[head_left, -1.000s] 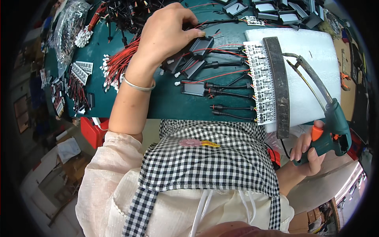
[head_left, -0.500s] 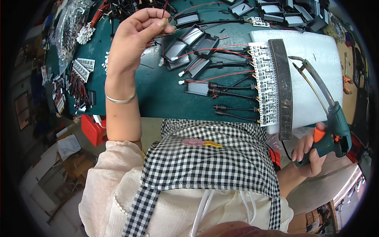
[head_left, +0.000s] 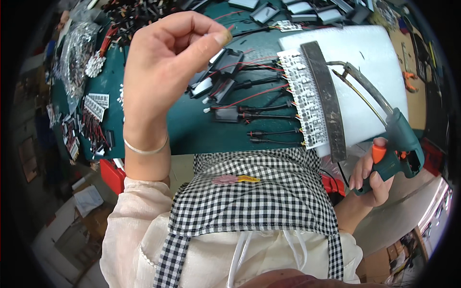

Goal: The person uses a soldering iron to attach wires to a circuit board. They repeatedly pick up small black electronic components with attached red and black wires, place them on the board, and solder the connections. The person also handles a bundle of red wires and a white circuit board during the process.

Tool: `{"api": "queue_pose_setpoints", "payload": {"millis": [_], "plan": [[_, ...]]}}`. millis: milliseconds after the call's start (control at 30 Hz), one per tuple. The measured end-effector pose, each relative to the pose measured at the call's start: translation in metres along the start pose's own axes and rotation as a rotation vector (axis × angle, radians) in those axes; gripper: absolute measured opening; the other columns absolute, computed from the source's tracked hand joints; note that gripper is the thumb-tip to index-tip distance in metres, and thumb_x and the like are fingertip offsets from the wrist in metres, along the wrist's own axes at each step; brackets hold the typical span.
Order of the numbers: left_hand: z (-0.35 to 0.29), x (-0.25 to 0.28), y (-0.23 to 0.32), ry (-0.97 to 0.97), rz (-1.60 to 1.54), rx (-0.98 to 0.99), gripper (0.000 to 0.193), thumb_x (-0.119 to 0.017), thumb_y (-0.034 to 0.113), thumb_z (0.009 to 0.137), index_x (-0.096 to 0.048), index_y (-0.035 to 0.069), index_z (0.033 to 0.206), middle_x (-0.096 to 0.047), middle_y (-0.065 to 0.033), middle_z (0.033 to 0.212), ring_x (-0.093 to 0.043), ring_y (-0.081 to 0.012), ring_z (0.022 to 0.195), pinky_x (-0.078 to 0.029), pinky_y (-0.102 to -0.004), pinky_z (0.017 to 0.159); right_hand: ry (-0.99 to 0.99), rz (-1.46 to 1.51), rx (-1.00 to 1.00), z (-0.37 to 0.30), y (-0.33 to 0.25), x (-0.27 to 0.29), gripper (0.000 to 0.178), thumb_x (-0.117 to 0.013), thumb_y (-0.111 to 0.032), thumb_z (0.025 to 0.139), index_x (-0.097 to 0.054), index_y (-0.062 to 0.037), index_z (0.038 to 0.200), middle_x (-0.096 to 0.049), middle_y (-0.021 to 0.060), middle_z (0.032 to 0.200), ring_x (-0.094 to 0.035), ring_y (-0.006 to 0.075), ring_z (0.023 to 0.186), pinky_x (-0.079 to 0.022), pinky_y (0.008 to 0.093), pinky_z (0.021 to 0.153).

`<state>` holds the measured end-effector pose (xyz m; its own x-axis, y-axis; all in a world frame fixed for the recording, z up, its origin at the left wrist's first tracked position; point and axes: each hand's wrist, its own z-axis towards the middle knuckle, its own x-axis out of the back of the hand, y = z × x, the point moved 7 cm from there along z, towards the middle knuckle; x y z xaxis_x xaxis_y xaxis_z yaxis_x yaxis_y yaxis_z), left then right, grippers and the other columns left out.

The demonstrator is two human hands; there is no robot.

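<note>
My left hand [head_left: 165, 72] is raised over the bench, thumb and forefinger pinched on a thin red wire [head_left: 231, 27], of which only a short end shows. Lower right, my right hand [head_left: 373, 181] grips a green soldering gun [head_left: 404, 141] with an orange trigger. Its bent metal tip points left, over a white foam block [head_left: 372, 81]. A row of white circuit boards [head_left: 306, 105] lies along the foam's left edge, beside a dark bar [head_left: 326, 105]. Black cables [head_left: 273, 116] and red wires run left from the boards. Small black plastic cases [head_left: 225, 114] lie among them, partly behind my left hand.
More black cases [head_left: 264, 13] and dark parts crowd the far side of the green bench [head_left: 192, 137]. On the left are a clear plastic bag [head_left: 81, 57], white connectors [head_left: 94, 66] and wired boards [head_left: 96, 106]. Orange-handled pliers [head_left: 410, 81] lie far right.
My left hand has shifted right and looks larger, with the red wire still pinched. The view of the bench has moved slightly. My right hand keeps its hold on the soldering gun.
</note>
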<state>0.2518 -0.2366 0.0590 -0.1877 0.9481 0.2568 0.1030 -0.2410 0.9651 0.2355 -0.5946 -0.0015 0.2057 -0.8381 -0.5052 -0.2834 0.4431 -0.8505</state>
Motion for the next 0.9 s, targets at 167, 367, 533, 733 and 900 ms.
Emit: {"api": "queue_pose_setpoints", "payload": {"millis": [167,367,533,733,900], "plan": [[-0.015,-0.054,-0.007,-0.226,0.119,0.060,0.006,-0.070,0.000,0.083,-0.070,-0.003,0.088,-0.066,-0.0031,0.074,-0.058,-0.0050,0.065,-0.045,-0.0169,0.061,0.053,-0.043,-0.013,-0.013,-0.001,0.002,0.070,-0.072,-0.012,0.075,-0.034,0.0138,0.128,-0.050,0.0101,0.067,-0.049,0.0147,0.044,-0.045,0.0267,0.038],[-0.018,-0.092,-0.041,-0.284,0.338,0.001,0.008,-0.072,0.004,0.084,-0.067,-0.002,0.082,-0.063,0.0015,0.070,-0.052,-0.0010,0.062,-0.043,-0.0162,0.057,0.011,-0.139,-0.083,-0.030,-0.001,0.007,0.069,-0.076,-0.015,0.076,-0.038,0.0134,0.125,-0.050,0.0062,0.060,-0.050,0.0150,0.045,-0.046,0.0279,0.041],[-0.021,-0.104,-0.045,-0.285,0.368,-0.057,0.006,-0.068,0.002,0.083,-0.065,-0.002,0.079,-0.060,0.0028,0.068,-0.048,0.0000,0.061,-0.040,-0.0161,0.053,0.141,-0.163,-0.093,-0.046,0.005,0.015,0.074,-0.082,-0.012,0.068,-0.043,0.0166,0.124,-0.061,0.0202,0.081,-0.051,0.0158,0.045,-0.045,0.0257,0.041],[-0.019,-0.106,-0.056,-0.209,0.514,-0.061,0.008,-0.069,0.003,0.080,-0.066,-0.001,0.074,-0.062,0.0019,0.065,-0.051,-0.0002,0.060,-0.043,-0.0168,0.053,0.198,-0.239,-0.035,-0.049,0.014,0.013,0.073,-0.083,-0.017,0.069,-0.043,0.0151,0.121,-0.053,0.0142,0.077,-0.049,0.0146,0.045,-0.043,0.0252,0.040],[-0.018,-0.108,-0.064,-0.232,0.431,0.016,0.010,-0.070,0.004,0.080,-0.066,-0.002,0.073,-0.062,0.0022,0.065,-0.053,-0.0004,0.061,-0.045,-0.0172,0.055,0.172,-0.287,-0.078,-0.045,0.010,0.008,0.071,-0.082,-0.021,0.072,-0.041,0.0136,0.120,-0.050,0.0078,0.067,-0.048,0.0137,0.044,-0.042,0.0252,0.040]]}}
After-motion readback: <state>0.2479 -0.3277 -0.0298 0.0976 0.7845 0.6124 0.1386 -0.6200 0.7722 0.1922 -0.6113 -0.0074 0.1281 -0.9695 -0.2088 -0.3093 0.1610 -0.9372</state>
